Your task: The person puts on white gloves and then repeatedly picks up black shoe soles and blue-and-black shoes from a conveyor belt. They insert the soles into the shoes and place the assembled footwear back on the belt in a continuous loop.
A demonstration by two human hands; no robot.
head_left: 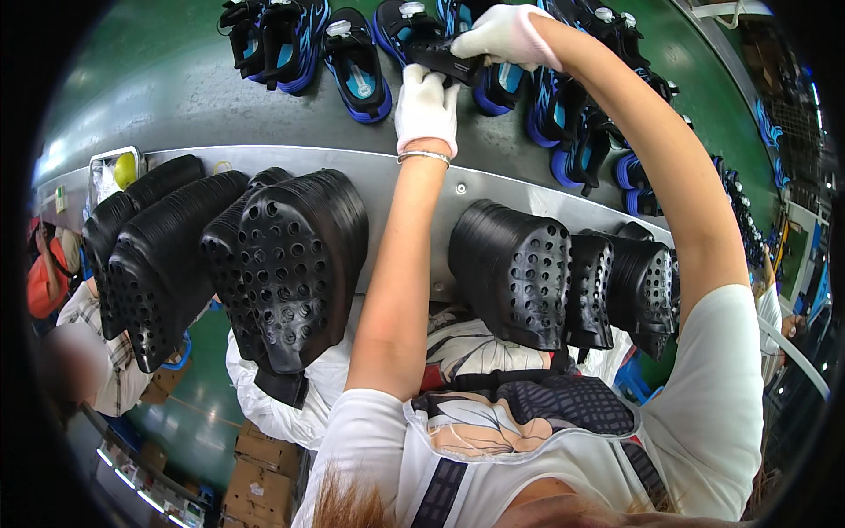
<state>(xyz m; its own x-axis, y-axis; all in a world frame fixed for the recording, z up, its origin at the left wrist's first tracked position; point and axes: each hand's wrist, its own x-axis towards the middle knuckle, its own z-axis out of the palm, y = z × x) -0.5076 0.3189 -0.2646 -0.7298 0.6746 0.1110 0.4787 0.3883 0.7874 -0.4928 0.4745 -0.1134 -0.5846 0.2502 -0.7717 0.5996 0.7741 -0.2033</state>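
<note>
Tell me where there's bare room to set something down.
The grey-green work surface is bare left of the black-and-blue sneakers, down to the silver metal ledge. Narrow ledge gaps flank your left forearm, between the stacked, perforated black plastic pieces. Crowded: those stacks, and the sneakers around and right of your white-gloved right hand.

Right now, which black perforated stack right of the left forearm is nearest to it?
The leftmost stack on that side, looking largest; the others sit farther right.
</note>
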